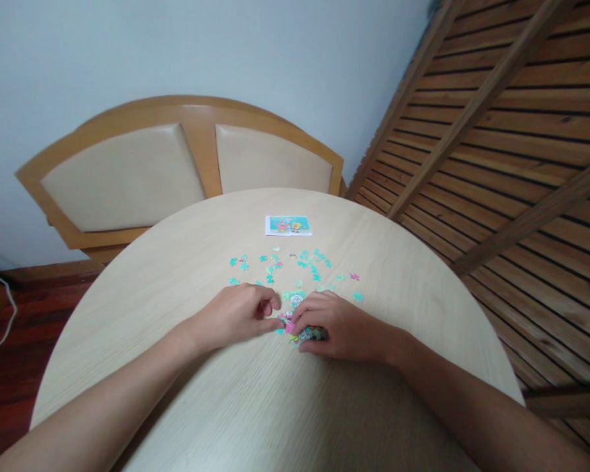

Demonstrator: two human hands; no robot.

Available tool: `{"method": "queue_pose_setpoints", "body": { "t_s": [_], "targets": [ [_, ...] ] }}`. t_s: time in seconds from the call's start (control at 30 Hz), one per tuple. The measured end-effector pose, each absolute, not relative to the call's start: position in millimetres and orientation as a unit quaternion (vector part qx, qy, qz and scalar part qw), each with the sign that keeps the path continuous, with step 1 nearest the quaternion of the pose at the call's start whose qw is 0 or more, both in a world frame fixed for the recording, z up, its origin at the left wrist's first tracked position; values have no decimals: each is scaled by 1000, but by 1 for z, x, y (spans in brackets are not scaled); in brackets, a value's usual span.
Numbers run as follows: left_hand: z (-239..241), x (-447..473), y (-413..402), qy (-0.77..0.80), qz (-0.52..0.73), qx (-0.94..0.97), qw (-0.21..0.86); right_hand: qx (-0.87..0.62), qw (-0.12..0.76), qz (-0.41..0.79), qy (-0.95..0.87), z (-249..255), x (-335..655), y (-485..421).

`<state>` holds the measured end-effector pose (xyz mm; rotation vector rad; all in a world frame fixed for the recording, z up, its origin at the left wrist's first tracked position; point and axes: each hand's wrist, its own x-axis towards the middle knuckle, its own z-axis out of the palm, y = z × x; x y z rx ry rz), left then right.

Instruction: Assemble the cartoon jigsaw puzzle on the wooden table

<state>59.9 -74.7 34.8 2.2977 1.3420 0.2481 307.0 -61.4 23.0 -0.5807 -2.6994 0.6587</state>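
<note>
A partly joined jigsaw puzzle [297, 300] lies flat on the table between my hands, showing white, pink and yellow-green cartoon parts. At its left edge is my left hand [246, 311], fingers curled and thumb held apart from them. That thumb tip touches or nearly touches the pink pieces, and no piece shows in its grasp. My right hand [334, 328] arches over the puzzle's right side. Its fingers and thumb rest around a dark, patterned section and hide part of it. Loose teal puzzle pieces [314, 272] are scattered just beyond both hands.
A small picture sheet [289, 225] with cartoon figures lies toward the far side of the round wooden table [187, 236]. Behind stands a padded chair [196, 141]. Slatted wood panelling [496, 131] slopes along the right, and a white cable [10, 308] hangs at far left.
</note>
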Motion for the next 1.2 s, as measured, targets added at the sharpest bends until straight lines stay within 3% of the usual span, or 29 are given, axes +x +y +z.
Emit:
{"method": "queue_pose_setpoints", "body": {
  "t_s": [0.67, 0.87, 1.0, 1.2],
  "targets": [
    [21, 42, -60, 419, 159, 875, 186, -190, 157, 238, -940, 22, 307, -60],
    [8, 50, -50, 465, 260, 843, 74, -191, 166, 241, -937, 25, 308, -58],
    [-4, 60, -39, 470, 222, 854, 1, -195, 165, 236, -938, 25, 309, -56],
    [-6, 61, -37, 448, 187, 874, 3, -195, 166, 235, -938, 23, 309, -56]
  ]
}}
